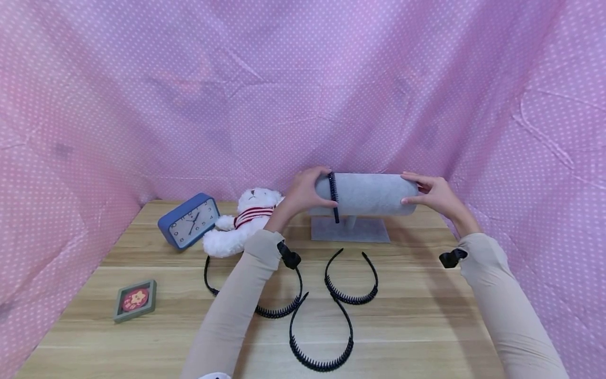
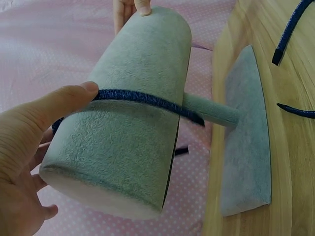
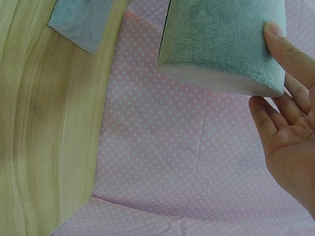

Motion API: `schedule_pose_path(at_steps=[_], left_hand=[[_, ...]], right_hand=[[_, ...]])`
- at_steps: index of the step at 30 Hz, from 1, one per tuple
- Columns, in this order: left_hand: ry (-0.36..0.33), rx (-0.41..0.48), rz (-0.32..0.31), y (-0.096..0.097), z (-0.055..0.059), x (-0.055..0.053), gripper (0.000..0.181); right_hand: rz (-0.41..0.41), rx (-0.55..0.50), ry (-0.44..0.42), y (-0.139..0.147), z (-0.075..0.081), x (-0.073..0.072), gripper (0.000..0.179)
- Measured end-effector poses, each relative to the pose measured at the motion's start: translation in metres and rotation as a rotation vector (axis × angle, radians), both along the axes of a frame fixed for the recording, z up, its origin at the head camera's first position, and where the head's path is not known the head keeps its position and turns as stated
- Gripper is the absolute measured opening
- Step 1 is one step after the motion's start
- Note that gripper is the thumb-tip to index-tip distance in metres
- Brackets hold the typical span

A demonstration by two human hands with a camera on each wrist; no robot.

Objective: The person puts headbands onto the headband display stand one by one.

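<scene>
A grey plush display stand, a thick horizontal roll on a post and flat base, stands at the back of the table. A black toothed headband straddles the roll near its left end, its tips hanging below. My left hand grips this headband, the thumb on its near side and the fingers behind the roll. In the left wrist view, that thumb lies at the headband's band. At the opposite end, my right hand holds the roll between thumb and fingers, partly wrapped over its edge.
Black headbands lie on the wooden table in front of the stand, one partly under my left forearm. A white plush bear, a blue clock and a small framed picture are at left. Pink dotted cloth surrounds the table.
</scene>
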State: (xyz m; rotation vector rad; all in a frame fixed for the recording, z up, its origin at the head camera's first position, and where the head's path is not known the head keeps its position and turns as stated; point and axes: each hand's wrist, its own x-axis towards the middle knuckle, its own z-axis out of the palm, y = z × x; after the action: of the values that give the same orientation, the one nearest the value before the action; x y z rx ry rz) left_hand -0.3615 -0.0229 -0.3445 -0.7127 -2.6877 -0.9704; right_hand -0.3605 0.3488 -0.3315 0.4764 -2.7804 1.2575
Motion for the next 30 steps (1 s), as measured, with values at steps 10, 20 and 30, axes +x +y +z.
schedule_pose_path(at_steps=[10,20,30], left_hand=[[0.057,-0.051,-0.041,0.010,-0.001,0.001,0.076],[0.057,-0.071,-0.032,0.018,0.000,-0.002,0.072],[0.104,-0.258,-0.011,0.024,0.004,-0.002,0.093]], right_hand=[[-0.001,-0.007,-0.007,0.001,-0.001,-0.001,0.071],[0.007,-0.018,-0.005,0.001,-0.001,0.000,0.071],[0.007,-0.027,-0.006,0.001,-0.001,0.000,0.070]])
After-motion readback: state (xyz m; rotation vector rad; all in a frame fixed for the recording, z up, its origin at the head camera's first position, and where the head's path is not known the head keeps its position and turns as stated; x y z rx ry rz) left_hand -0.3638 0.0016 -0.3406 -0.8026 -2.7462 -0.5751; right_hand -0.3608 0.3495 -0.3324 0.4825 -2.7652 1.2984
